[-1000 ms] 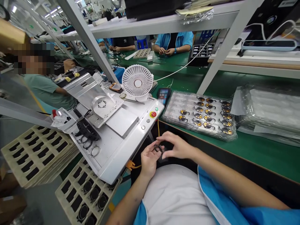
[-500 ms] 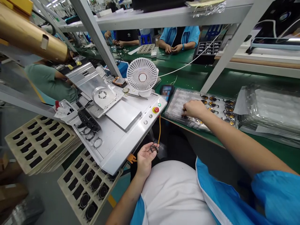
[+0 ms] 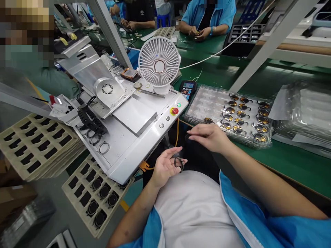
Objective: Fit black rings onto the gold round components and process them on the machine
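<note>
In front of my belly, my left hand (image 3: 165,166) holds a thin black ring (image 3: 178,164) between thumb and fingers, palm turned up. My right hand (image 3: 210,137) is up and to the right of it, thumb and fingertips pinched together. A dark edge shows at those fingertips, too faint against the dark background to name. Just beyond the right hand lies a clear plastic tray (image 3: 200,103) with several round amber-and-black parts (image 3: 238,129) with thin curved tails. One such part (image 3: 208,120) sits alone near its front edge.
Left stands a white machine bench (image 3: 121,155) with a red stop button (image 3: 175,111), a white fan (image 3: 159,62) and loose rings (image 3: 104,148). Below it is a beige tray (image 3: 74,203) of black round parts. Stacked clear trays (image 3: 305,113) stand right; co-workers sit opposite.
My right hand has left the clear tray and come down towards my left hand, fingers pinched. The left hand still holds the ring, its fingers spread more. The camera view has shifted.
</note>
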Available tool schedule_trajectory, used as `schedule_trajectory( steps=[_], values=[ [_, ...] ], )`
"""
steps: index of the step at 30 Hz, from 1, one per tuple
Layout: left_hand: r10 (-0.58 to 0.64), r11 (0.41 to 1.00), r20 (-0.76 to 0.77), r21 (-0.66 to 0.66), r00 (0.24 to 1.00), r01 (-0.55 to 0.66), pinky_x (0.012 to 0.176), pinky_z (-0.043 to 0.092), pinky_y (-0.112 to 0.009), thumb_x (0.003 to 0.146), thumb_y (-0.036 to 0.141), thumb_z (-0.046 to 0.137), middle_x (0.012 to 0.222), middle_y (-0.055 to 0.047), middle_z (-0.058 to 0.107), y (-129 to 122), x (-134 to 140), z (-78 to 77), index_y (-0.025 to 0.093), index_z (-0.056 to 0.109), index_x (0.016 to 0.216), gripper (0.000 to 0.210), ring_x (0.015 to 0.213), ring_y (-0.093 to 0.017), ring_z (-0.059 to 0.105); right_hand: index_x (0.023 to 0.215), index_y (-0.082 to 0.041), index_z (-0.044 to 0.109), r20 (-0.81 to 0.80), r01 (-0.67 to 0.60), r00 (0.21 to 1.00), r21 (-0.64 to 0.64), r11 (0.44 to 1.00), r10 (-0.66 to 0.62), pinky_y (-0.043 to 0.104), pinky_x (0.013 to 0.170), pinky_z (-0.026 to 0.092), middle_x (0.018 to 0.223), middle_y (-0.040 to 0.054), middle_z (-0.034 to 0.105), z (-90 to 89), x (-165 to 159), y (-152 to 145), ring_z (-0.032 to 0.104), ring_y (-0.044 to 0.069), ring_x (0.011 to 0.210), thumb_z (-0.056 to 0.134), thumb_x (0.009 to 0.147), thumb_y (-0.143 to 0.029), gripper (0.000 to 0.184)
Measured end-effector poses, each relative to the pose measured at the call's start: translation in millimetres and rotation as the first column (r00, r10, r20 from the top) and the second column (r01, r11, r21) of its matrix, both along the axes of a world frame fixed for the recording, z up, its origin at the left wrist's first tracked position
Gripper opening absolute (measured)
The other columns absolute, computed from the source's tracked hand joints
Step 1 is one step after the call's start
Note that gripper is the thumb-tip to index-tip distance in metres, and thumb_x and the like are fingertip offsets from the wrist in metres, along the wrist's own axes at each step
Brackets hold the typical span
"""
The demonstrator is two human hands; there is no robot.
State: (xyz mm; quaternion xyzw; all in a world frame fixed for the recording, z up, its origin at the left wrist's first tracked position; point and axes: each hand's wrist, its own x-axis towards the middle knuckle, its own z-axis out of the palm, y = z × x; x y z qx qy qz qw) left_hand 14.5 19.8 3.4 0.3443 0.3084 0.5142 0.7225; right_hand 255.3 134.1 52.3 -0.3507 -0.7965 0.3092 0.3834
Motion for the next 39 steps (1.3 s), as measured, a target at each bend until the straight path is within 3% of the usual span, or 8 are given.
schedule_trajectory(
  steps=[5, 10, 16, 25, 28, 33, 37, 39],
  values=[
    [-0.13, 0.989, -0.036, 0.065, 0.991, 0.133, 0.086, 0.063, -0.038, 0.065, 0.037, 0.098, 0.127, -0.015, 0.073, 5, -6, 17.5, 0.024, 0.066, 0.139, 0.081, 0.101, -0.03, 0.078, 0.105, -0.02, 0.081, -0.161, -0.088, 0.982, 0.086, 0.992, 0.101, 0.025, 0.067, 0.058, 0.093, 0.0059, 0.076, 7.6, -33, -28, 0.072, 0.016, 0.077, 0.074, 0.097, -0.02, 0.011],
    [-0.011, 0.988, -0.108, 0.155, 0.994, 0.028, 0.089, 0.064, -0.042, 0.067, 0.037, 0.098, 0.157, -0.018, 0.052, -8, -2, 11.7, 0.028, 0.065, 0.142, 0.082, 0.104, -0.031, 0.078, 0.113, -0.018, 0.078, -0.096, -0.006, 0.995, -0.01, 1.0, 0.005, 0.025, 0.066, 0.059, 0.096, 0.0073, 0.075, 5.0, -41, -31, 0.071, 0.016, 0.076, 0.072, 0.098, -0.019, 0.017],
    [0.058, 0.99, -0.061, 0.132, 0.996, -0.049, 0.09, 0.063, -0.041, 0.064, 0.047, 0.098, 0.161, -0.02, 0.047, -16, 4, 1.7, 0.031, 0.056, 0.149, 0.096, 0.103, -0.03, 0.078, 0.1, -0.02, 0.079, -0.183, 0.01, 0.983, 0.142, 0.99, 0.016, 0.025, 0.074, 0.061, 0.097, 0.0073, 0.076, -4.4, -49, -34, 0.074, 0.017, 0.085, 0.071, 0.099, -0.018, 0.008],
    [0.094, 0.993, -0.025, -0.065, 0.995, -0.096, 0.093, 0.062, -0.043, 0.064, 0.049, 0.096, 0.114, -0.015, 0.076, 0, -23, 11.0, 0.016, 0.069, 0.133, 0.081, 0.099, -0.03, 0.078, 0.088, -0.02, 0.061, 0.013, -0.286, 0.958, 0.088, 0.954, 0.286, 0.033, 0.081, 0.058, 0.106, 0.0131, 0.068, 9.3, -60, -13, 0.067, 0.022, 0.094, 0.057, 0.101, -0.022, 0.014],
    [0.207, 0.976, -0.028, -0.065, 0.978, -0.208, 0.095, 0.061, -0.042, 0.065, 0.046, 0.096, 0.115, -0.014, 0.076, 3, -31, 14.1, 0.016, 0.07, 0.131, 0.078, 0.103, -0.031, 0.077, 0.086, -0.021, 0.055, -0.064, -0.108, 0.993, -0.119, 0.987, 0.101, 0.031, 0.076, 0.055, 0.086, 0.007, 0.069, 22.4, -85, 18, 0.067, 0.02, 0.079, 0.061, 0.099, -0.023, 0.014],
    [0.23, 0.973, -0.06, 0.018, 0.971, -0.229, 0.099, 0.06, -0.046, 0.066, 0.045, 0.096, 0.112, -0.014, 0.077, -7, -34, 19.9, 0.019, 0.066, 0.14, 0.084, 0.107, -0.032, 0.077, 0.088, -0.02, 0.053, -0.098, 0.089, 0.981, -0.532, 0.842, -0.166, 0.021, 0.057, 0.045, 0.06, -0.0037, 0.063, 44.3, -139, 76, 0.057, 0.012, 0.051, 0.063, 0.099, -0.018, 0.015],
    [0.302, 0.95, -0.139, 0.127, 0.943, -0.285, 0.099, 0.061, -0.045, 0.073, 0.046, 0.092, 0.111, -0.015, 0.078, -23, -36, 20.2, 0.019, 0.06, 0.147, 0.086, 0.108, -0.032, 0.077, 0.092, -0.019, 0.055, 0.075, 0.26, 0.963, -0.516, 0.816, -0.259, 0.025, 0.062, 0.047, 0.059, -0.0036, 0.061, 45.5, -152, 90, 0.06, 0.015, 0.055, 0.071, 0.094, -0.021, 0.016],
    [0.368, 0.92, -0.206, 0.222, 0.907, -0.323, 0.098, 0.062, -0.044, 0.075, 0.038, 0.092, 0.133, -0.017, 0.071, -30, -36, 17.5, 0.023, 0.058, 0.15, 0.083, 0.108, -0.031, 0.077, 0.098, -0.019, 0.056, 0.074, 0.318, 0.944, -0.449, 0.835, -0.32, 0.027, 0.064, 0.047, 0.058, -0.0048, 0.059, 37.9, -143, 79, 0.062, 0.018, 0.059, 0.076, 0.09, -0.026, 0.022]
  ],
)
